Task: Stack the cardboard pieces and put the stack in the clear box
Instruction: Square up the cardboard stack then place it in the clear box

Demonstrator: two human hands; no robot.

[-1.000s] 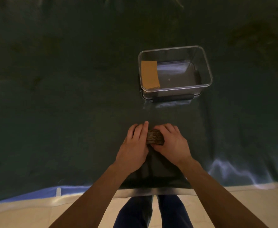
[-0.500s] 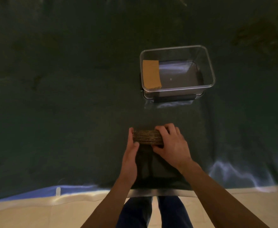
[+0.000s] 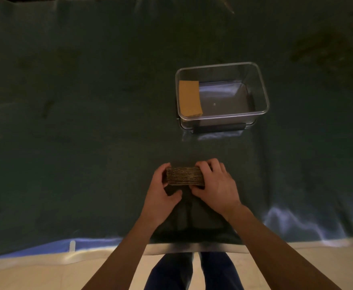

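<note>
A stack of cardboard pieces (image 3: 185, 176) shows its ribbed edges toward me, near the front of the dark green cloth. My left hand (image 3: 161, 195) grips its left end, fingers curled around it. My right hand (image 3: 216, 186) holds the right end, fingers over the top. Whether the stack rests on the cloth or is just off it I cannot tell. The clear box (image 3: 261, 91) stands open farther back and slightly right. Inside it, a tan cardboard piece (image 3: 189, 98) leans against the left wall.
The dark green cloth (image 3: 77, 132) covers the whole table and hangs over the front edge (image 3: 192, 246). My legs and a pale floor (image 3: 25, 273) show below the edge. The box has a dark latch (image 3: 219, 128) on its near side.
My left hand went from lying over the stack's top to cupping its left end, which uncovered the ribbed face. The right hand has stayed on the right end.
</note>
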